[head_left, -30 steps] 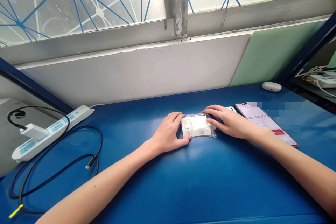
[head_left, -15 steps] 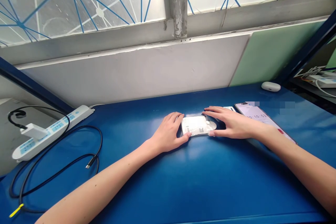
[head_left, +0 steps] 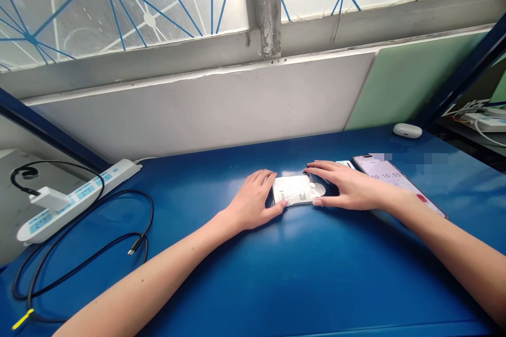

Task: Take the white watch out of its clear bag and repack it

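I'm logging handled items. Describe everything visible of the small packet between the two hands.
The packet is a small, flat, clear plastic pouch with white contents and a white printed label; the print is unreadable. It lies on the blue table. The left hand touches its left end, the right hand its right end, covering part.

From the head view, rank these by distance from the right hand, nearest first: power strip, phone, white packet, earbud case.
1. White packet: touched by the right hand, on its left side.
2. Phone: just to its right.
3. Earbud case: farther back on the right.
4. Power strip: far left.
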`<state>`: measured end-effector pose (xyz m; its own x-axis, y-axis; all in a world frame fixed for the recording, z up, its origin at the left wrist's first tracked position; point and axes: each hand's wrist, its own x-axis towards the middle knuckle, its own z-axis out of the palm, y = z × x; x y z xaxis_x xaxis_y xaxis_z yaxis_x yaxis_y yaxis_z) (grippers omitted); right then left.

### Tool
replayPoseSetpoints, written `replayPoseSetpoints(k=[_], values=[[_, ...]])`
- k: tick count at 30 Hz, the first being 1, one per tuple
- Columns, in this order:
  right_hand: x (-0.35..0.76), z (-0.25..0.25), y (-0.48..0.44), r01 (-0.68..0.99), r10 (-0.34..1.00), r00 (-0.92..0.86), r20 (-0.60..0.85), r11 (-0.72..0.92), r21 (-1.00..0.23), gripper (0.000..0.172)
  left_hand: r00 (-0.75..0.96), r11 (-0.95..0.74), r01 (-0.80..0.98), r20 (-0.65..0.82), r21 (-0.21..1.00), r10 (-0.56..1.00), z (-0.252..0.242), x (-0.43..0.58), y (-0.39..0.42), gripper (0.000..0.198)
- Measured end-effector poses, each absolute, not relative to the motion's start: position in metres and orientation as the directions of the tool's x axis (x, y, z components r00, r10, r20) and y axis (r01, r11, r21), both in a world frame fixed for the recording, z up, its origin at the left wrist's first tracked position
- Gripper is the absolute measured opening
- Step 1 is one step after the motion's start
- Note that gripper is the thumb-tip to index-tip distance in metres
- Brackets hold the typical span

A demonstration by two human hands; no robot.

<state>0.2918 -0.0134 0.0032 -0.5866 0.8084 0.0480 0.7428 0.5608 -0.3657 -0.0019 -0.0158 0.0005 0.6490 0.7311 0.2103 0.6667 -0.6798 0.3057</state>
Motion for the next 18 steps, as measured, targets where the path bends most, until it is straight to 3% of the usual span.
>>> replayPoseSetpoints(k=[18], values=[[0.2896,0.0037,-0.0141,0.760,0.808,-0.588,0.039,0.569,-0.314,0.088,0.621,-0.661,0.701,0.229,0.267,0.750,-0.0018,-0.0013,-0.0157,0.065]])
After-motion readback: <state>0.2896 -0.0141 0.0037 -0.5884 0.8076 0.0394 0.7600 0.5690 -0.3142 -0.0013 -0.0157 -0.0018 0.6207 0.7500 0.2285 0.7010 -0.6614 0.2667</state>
